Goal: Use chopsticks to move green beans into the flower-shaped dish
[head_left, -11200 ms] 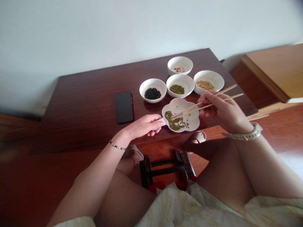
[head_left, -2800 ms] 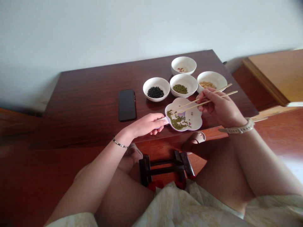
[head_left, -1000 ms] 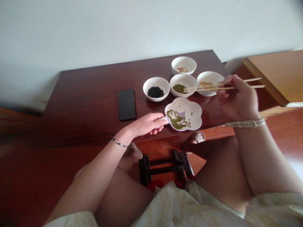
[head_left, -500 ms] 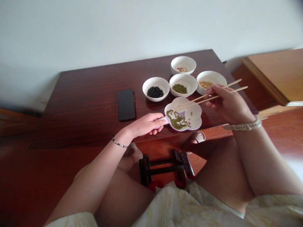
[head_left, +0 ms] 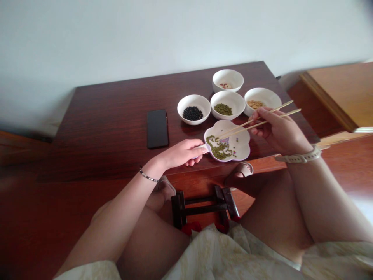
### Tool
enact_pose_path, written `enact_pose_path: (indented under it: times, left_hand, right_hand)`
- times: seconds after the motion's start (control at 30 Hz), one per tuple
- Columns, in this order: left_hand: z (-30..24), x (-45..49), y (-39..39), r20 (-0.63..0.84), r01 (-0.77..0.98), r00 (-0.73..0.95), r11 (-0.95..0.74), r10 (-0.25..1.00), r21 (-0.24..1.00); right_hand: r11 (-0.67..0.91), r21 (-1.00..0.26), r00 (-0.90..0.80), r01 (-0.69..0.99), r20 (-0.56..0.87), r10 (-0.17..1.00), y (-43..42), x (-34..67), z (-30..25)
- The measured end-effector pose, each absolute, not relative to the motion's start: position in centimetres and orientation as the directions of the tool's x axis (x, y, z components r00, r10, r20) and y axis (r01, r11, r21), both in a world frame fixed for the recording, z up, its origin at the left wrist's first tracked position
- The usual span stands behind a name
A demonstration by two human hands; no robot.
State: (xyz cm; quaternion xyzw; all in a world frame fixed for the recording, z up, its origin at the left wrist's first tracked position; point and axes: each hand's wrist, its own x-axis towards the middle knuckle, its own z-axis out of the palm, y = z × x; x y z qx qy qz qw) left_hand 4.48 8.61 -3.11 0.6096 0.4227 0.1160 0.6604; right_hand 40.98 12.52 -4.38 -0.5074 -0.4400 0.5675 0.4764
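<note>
Right fingers [head_left: 255, 131] hold chopsticks [head_left: 244, 129], left fingers [head_left: 194, 160] grip flower-shaped dish [head_left: 242, 146] | green beans [head_left: 220, 153]: loose, dish's 6-to-9 o'clock | likely light, hard, slippery | best pinched across the middle, gently

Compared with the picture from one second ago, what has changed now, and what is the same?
The right hand has moved the chopsticks from the bowl of green beans back toward the person; their tips are now at the flower-shaped dish. Whether a bean was let go is too small to see. The left hand still holds the dish; the phone stayed.
</note>
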Motion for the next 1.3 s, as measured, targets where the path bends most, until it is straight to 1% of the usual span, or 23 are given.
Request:
enact_pose_path:
  times: [0.17,0.37,0.73,0.9,1.0,1.1,1.3]
  left_hand:
    - [-3.1,4.5,8.6,-0.417,0.357,0.620,0.234,0.665,0.904]
    - [-3.2,4.5,8.6,-0.416,0.355,0.623,0.234,0.662,0.905]
    - [-3.1,4.5,8.6,-0.420,0.355,0.618,0.241,0.665,0.903]
    - [-3.2,4.5,8.6,-0.414,0.354,0.619,0.234,0.667,0.905]
    - [-3.2,4.5,8.6,-0.409,0.351,0.621,0.229,0.668,0.908]
    - [-3.1,4.5,8.6,-0.410,0.350,0.621,0.232,0.668,0.908]
    - [-3.1,4.5,8.6,-0.415,0.354,0.625,0.234,0.661,0.906]
  right_hand:
    - [-0.142,-0.988,-0.062,-0.061,-0.139,0.988,12.7,41.2,-4.5]
    - [-0.142,-0.985,-0.036,-0.097,-0.139,0.990,12.5,41.0,-4.6]
    - [-0.129,-0.985,-0.012,-0.111,-0.129,0.992,12.5,40.8,-4.5]
    - [-0.045,-0.988,0.091,-0.149,-0.059,0.994,13.1,41.2,-4.8]
    - [0.019,-0.977,0.165,-0.213,-0.016,0.986,13.4,41.4,-5.0]
    - [0.057,-0.957,0.223,-0.285,-0.009,0.975,13.6,41.4,-5.1]
    - [0.130,-0.917,0.351,-0.378,-0.011,0.936,15.0,42.2,-5.6]
